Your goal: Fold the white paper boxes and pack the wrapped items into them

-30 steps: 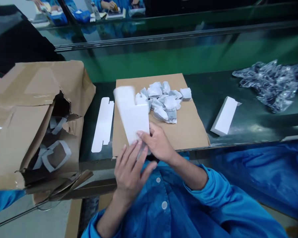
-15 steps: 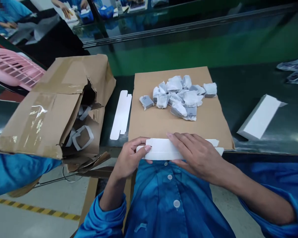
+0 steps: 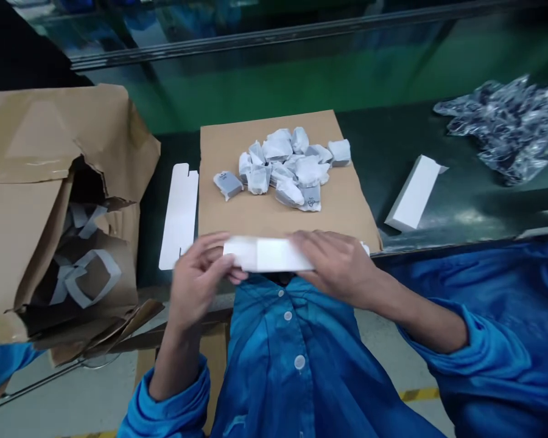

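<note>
Between my two hands, in front of my body at the table's near edge, is a long white carton [image 3: 274, 254], slightly smeared by motion. My left hand [image 3: 198, 274] pinches its left end between thumb and fingers. Wrapped over its right part is my right hand [image 3: 335, 261], which hides most of that end. Just beyond lies a brown cardboard sheet [image 3: 237, 219] bearing a pile of small items in white wrapping [image 3: 283, 164]. A flat, unfolded white carton [image 3: 178, 219] rests left of the sheet.
A torn brown cardboard box [image 3: 22, 207] with white paper loops inside stands at the left. On the right, a folded white box [image 3: 413, 194] sits on the dark table, with crumpled clear plastic bags [image 3: 511, 128] behind it. Another person's blue sleeve [image 3: 4, 371] shows at lower left.
My view has swung to the right, bringing the plastic bags fully in. The carton in my hands now looks more folded up, and my left hand has shifted at its left end.
</note>
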Motion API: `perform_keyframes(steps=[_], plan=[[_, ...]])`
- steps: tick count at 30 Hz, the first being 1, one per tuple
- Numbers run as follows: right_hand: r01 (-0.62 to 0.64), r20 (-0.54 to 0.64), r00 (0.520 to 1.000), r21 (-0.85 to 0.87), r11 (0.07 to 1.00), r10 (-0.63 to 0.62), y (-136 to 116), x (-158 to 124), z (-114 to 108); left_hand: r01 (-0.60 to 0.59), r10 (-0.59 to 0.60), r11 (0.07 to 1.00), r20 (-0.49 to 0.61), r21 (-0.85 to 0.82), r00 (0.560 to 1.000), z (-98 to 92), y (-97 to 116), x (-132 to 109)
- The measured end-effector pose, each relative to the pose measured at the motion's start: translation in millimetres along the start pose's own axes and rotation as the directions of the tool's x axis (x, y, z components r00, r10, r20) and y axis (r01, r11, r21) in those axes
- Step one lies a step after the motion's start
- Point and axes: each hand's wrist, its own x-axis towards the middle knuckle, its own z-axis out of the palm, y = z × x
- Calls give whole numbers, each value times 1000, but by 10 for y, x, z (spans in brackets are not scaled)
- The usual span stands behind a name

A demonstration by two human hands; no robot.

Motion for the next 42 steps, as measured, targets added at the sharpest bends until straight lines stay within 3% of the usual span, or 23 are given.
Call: perform_keyframes(steps=[2, 4, 6, 7, 9, 10, 13, 17, 19, 21, 25, 27, 31, 34, 38, 42], plan=[[-197, -139, 971, -10, 980, 194, 11, -7, 48, -193, 172, 977, -201, -90, 964, 129, 27, -111], [-295, -272, 920, -13, 955, 281, -70, -6, 141, -310, 284, 948, -237, -78, 929, 358, 25, -241], [-245, -315, 921, -7, 969, 231, -217, -7, 236, -253, 241, 964, -138, -79, 961, 610, -11, -324], [-188, -290, 939, 25, 982, 186, -290, -10, 263, -200, 188, 977, -138, -78, 972, 710, -36, -333], [-100, -163, 978, 195, 976, 133, -379, -14, 248, -95, 83, 994, -204, -49, 975, 808, -85, -292], [-120, -101, 982, 319, 940, 159, -386, -7, 209, -43, 36, 999, -212, -27, 977, 805, -101, -254], [-239, 9, 952, 646, 725, 306, -303, 62, 57, -12, 21, 997, -99, 82, 995, 677, -104, -156], [-192, 49, 954, 855, 481, 295, -197, 178, 10, -215, 215, 955, 22, 204, 976, 538, -68, -160], [-186, 85, 958, 910, 370, 274, -169, 204, 37, -269, 262, 934, 59, 235, 963, 510, -70, -192], [-212, 126, 936, 947, 242, 329, -127, 226, 57, -276, 268, 927, 68, 255, 961, 489, -82, -214], [-277, 240, 820, 961, -7, 520, -33, 335, 69, -237, 195, 946, 196, 220, 961, 468, -77, -211], [-324, 318, 836, 944, -64, 447, -29, 399, 67, -257, 203, 944, 249, 208, 947, 479, -56, -198], [-396, 384, 862, 918, -33, 329, -110, 443, 46, -298, 248, 904, 193, 307, 949, 528, -43, -198], [-413, 373, 853, 910, 35, 364, -163, 422, 36, -304, 288, 897, 99, 320, 953, 582, -71, -221], [-377, 325, 860, 924, 59, 393, -166, 409, 33, -366, 389, 895, -47, 255, 920, 662, -86, -238], [-344, 280, 882, 932, 113, 378, -146, 416, 0, -351, 373, 914, -84, 202, 924, 683, -57, -245]])
